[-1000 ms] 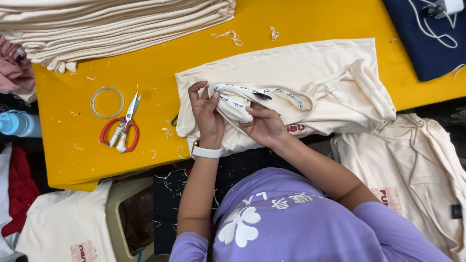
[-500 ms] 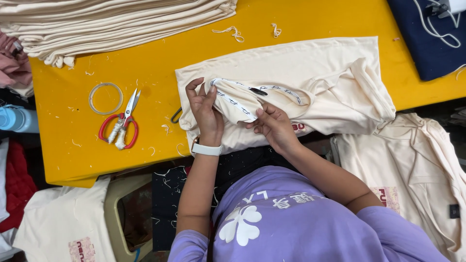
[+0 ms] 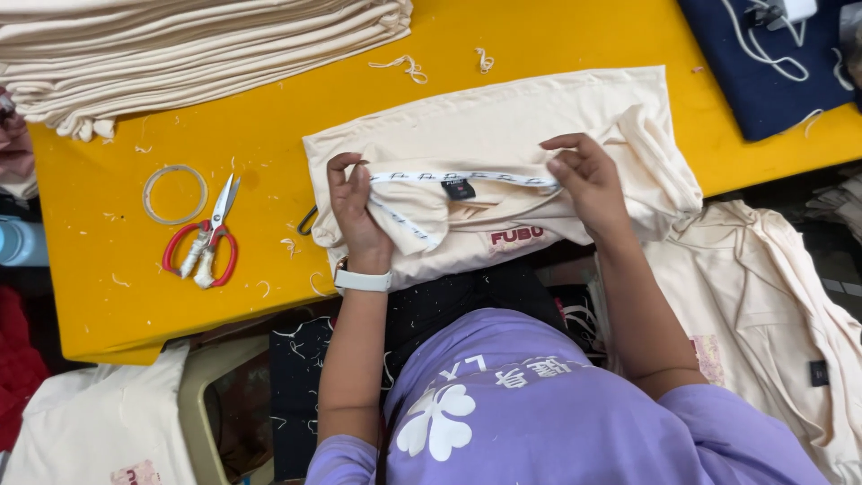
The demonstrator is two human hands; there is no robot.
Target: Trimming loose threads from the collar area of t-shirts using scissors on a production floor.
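Between left hand (image 3: 359, 211) and right hand (image 3: 588, 184): cream garment (image 3: 503, 126), neckline stretched.

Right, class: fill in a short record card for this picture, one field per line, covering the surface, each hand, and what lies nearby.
Surface: yellow table
Left hand: grips the neckline of the cream garment
Right hand: pinches the other end of the neck tape, pulled straight
Wrist: white watch on left
Nearby tools: red-handled scissors, clear ring
Behind: stack of folded cream garments
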